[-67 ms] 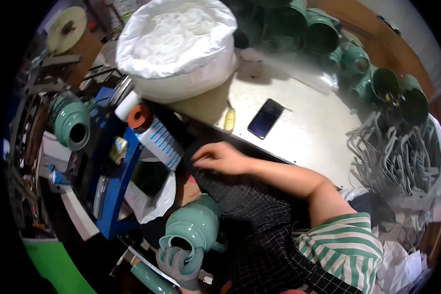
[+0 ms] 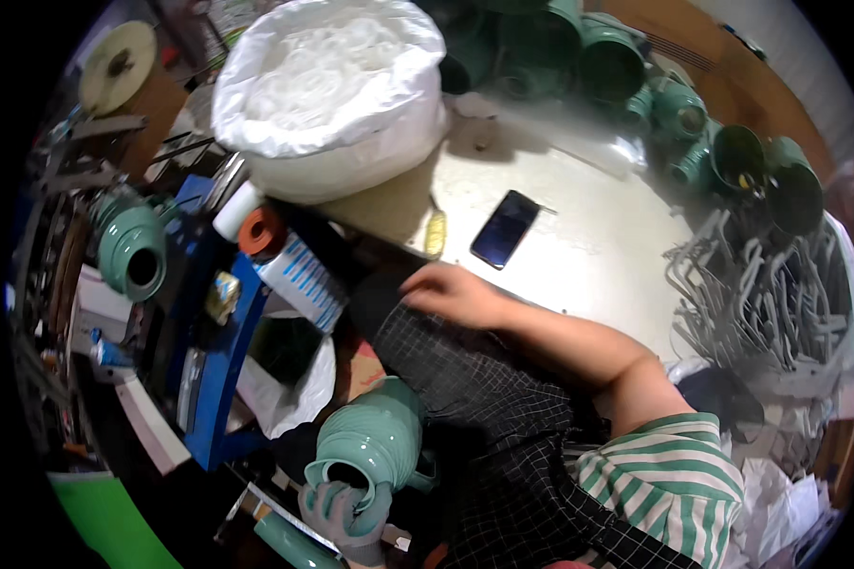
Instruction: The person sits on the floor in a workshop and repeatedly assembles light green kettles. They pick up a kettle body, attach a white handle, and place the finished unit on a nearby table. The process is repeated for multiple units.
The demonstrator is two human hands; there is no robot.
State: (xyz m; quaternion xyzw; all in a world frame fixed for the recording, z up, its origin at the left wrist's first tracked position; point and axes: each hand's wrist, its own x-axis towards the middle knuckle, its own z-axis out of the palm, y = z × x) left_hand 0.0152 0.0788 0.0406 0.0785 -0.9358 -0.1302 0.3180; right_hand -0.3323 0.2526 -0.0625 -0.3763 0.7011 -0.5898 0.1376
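A green ribbed plastic jug (image 2: pixel 375 429) with a wide mouth and a handle lies tilted in front of my lap, its opening turned toward the lower left. My left hand (image 2: pixel 342 517), in a grey glove, grips the rim of that mouth; some fingertips are hidden inside it. Over my dark checked apron (image 2: pixel 446 370), close to the table's front edge, hovers my bare right hand (image 2: pixel 455 296). Its fingers are loosely bent and apart, with nothing visible in them. A smartphone (image 2: pixel 506 229) and a yellow-handled tool (image 2: pixel 435 234) lie on the table beyond it.
A white sack (image 2: pixel 351 161) of clear plastic rings stands on the white table (image 2: pixel 579 247). Green jug bodies (image 2: pixel 612 71) line its far edge. Grey handles (image 2: pixel 769 294) fill a bag at right. On the left are a blue metal frame (image 2: pixel 220 379) and another green jug (image 2: pixel 133 248).
My right hand has drawn back slightly to the right, its fingers bending a little more. The left hand still grips the jug's rim. The whole view has shifted slightly.
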